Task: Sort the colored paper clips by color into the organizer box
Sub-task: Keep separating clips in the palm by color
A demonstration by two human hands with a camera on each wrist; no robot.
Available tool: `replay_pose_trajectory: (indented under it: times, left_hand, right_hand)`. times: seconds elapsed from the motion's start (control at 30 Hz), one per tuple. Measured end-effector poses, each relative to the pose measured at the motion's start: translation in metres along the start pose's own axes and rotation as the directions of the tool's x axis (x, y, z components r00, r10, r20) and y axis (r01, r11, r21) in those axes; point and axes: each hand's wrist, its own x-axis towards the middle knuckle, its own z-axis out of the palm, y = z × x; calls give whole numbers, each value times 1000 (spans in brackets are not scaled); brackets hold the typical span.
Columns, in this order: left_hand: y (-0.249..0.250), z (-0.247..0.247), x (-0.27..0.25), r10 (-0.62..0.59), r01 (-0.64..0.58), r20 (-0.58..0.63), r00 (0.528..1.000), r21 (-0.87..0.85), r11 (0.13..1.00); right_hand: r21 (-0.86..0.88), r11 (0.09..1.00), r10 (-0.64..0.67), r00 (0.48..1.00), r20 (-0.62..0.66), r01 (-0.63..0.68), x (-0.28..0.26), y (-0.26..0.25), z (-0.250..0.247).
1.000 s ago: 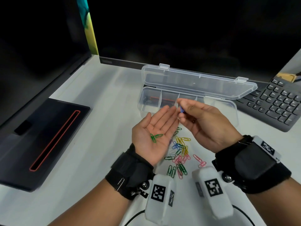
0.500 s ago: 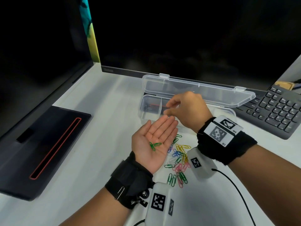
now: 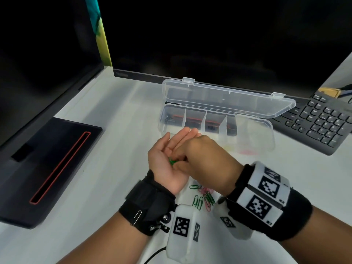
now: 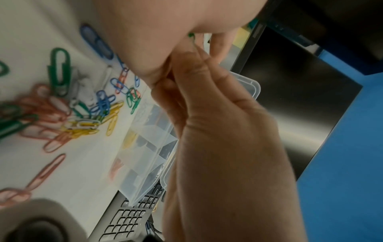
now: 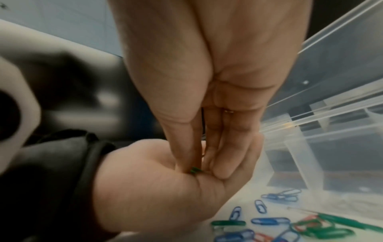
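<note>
Green clips pinched out of an open palm: what could slip

Green paper clips (image 3: 172,161) lie in the cupped palm of the left hand (image 3: 165,162), which is held flat and open, palm up, above the counter (image 3: 118,149) just in front of the organizer box (image 3: 216,128). The clips are being nipped between thumb and fingertips (image 5: 219,168) of the right hand (image 3: 203,159), whose fingers are drawn narrow around them; how many clips are caught cannot be told, since the fingers cover most of them.

Only a sliver of green is seen in the wrist views, so the hold is judged shallow. A clip could be dropped on the way to the box if the pinch closes on one wire alone. Two clips hooked together might be lifted as one and part in mid-air.

The box stands open with its lid (image 3: 226,100) tilted back, near the counter's far edge by the monitor (image 3: 209,44). Its dividers are clear and low, so a clip could be let fall into the wrong compartment; yellow and pink contents are faintly seen at its right end.

The loose pile of clips (image 3: 203,197) lies beneath both wrists and could be scattered by a low sweep of the forearm. The keyboard (image 3: 322,121) sits just right of the box, and a flicked clip could lodge between its keys.
</note>
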Motion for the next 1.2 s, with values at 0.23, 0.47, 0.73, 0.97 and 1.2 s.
replay_pose_trajectory:
  times: [0.23, 0.47, 0.73, 0.97, 1.2]
  left_hand:
    - [-2, -1, 3, -23, 23, 35, 999, 18, 1000]
    - [-5, -4, 7, -36, 37, -36, 999, 34, 999]
    - [2, 3, 6, 179, -135, -185, 966, 226, 965]
    - [3, 5, 4, 253, -192, -242, 937, 249, 949]
    - [2, 6, 5, 291, -217, -211, 933, 315, 924]
  right_hand:
    - [-130, 991, 30, 997, -65, -39, 11, -9, 13]
    - [75, 996, 58, 987, -149, -47, 13, -4, 2]
    - [133, 991, 56, 907, -417, 0, 49, 0, -36]
    - [-103, 992, 46, 966, -256, -74, 72, 3, -33]
    - [-103, 994, -75, 934, -349, 42, 34, 16, -35]
